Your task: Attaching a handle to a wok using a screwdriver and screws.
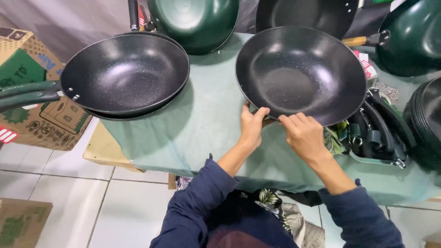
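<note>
Left hand (251, 126) and right hand (303, 135) side by side, fingers curled and pinched on the near rim of a black speckled wok (301, 73), tipped up a little over the green cloth (206, 124) on the table. To the left, two more black woks (124, 76) stacked with green handles (25, 94) sticking out, over cardboard boxes (41, 119). Behind, a dark green wok (197, 20) bottom up, and to the right a pile of loose black handles (379, 133) just beside the right hand.
</note>
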